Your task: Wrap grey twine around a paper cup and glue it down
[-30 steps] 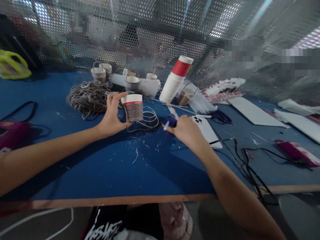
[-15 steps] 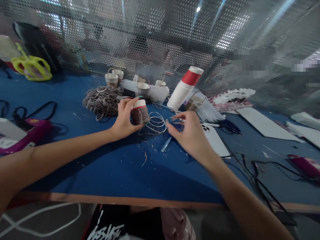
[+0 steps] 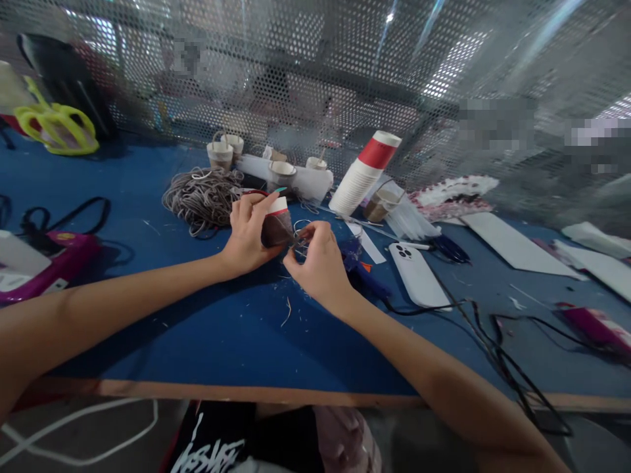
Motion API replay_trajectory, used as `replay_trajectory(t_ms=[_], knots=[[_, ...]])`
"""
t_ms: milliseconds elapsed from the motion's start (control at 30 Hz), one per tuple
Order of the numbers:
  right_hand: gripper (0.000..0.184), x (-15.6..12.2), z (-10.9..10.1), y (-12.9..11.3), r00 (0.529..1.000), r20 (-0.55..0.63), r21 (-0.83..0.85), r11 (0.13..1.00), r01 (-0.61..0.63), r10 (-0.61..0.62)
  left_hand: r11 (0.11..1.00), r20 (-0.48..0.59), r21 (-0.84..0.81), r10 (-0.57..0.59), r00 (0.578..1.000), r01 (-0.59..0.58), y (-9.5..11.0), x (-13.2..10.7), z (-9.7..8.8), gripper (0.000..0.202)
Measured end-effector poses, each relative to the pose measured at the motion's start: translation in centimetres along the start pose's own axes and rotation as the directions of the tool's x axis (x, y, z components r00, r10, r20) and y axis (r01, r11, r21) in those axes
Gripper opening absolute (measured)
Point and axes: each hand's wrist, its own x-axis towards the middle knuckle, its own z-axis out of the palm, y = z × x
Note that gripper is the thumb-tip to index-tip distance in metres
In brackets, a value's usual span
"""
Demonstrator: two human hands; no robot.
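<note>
My left hand (image 3: pixel 246 231) grips a paper cup wrapped in brown cord (image 3: pixel 277 223), holding it just above the blue table (image 3: pixel 221 328). My right hand (image 3: pixel 319 263) is right beside the cup, its fingers pinched on the loose cord (image 3: pixel 302 238) that trails from the wrapping. A blue-handled tool (image 3: pixel 362 266) lies on the table just right of my right hand.
A heap of grey cord (image 3: pixel 202 194) lies behind the cup. A leaning stack of paper cups (image 3: pixel 363 174), several wrapped cups (image 3: pixel 221 154) and a white phone (image 3: pixel 418 279) stand further back and right. Black cables (image 3: pixel 493 335) cross the right side. A pink tool (image 3: pixel 49 263) rests at left. Perforated metal screen behind.
My right hand has left the blue-handled tool on the table, swung left to the cup and pinched the loose cord. The left hand has kept its hold on the cup.
</note>
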Motion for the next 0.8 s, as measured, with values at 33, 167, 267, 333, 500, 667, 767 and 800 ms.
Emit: replay_trajectory(t_ms=[33, 167, 267, 333, 500, 667, 767, 800], knots=[[0.03, 0.0, 0.0, 0.1, 1.0, -0.009, 0.015, 1.0, -0.006, 0.006, 1.0, 0.002, 0.0, 0.019, 1.0, -0.019, 0.0, 0.0, 0.0, 0.088], [0.026, 0.5, -0.8, 0.4, 0.999, -0.021, 0.167, 0.986, -0.022, 0.026, 0.996, 0.03, -0.038, 0.078, 0.997, -0.077, -0.1, 0.0, -0.2, 0.09], [0.018, 1.3, -2.4, 0.5, 0.994, 0.077, 0.389, 0.915, -0.106, 0.083, 0.984, 0.054, -0.152, 0.105, 0.993, -0.096, -0.5, 0.0, -0.2, 0.089], [0.02, 1.9, -3.8, 0.6, 0.965, 0.221, 0.556, 0.794, -0.246, 0.144, 0.952, 0.067, -0.286, 0.129, 0.989, -0.105, -0.7, 0.1, 0.0, 0.087], [0.026, 2.8, -6.5, 1.2, 0.824, 0.559, 0.657, 0.556, -0.51, 0.096, 0.846, 0.151, -0.527, 0.189, 0.97, -0.083, -0.9, 0.2, -0.1, 0.09], [0.031, 2.3, -7.1, 1.6, 0.925, 0.37, 0.519, 0.807, -0.281, 0.085, 0.855, 0.266, -0.519, 0.154, 0.952, 0.007, -0.6, 0.3, -1.1, 0.091], [0.034, 2.0, -7.2, 1.5, 0.973, 0.226, 0.334, 0.942, -0.027, -0.053, 0.834, 0.289, -0.55, 0.158, 0.944, 0.029, -0.4, 0.4, -1.5, 0.089], [0.036, 2.0, -7.3, 1.6, 0.972, 0.22, 0.284, 0.958, 0.021, -0.087, 0.823, 0.297, -0.568, 0.171, 0.94, 0.03, -0.3, 0.5, -1.6, 0.087]])
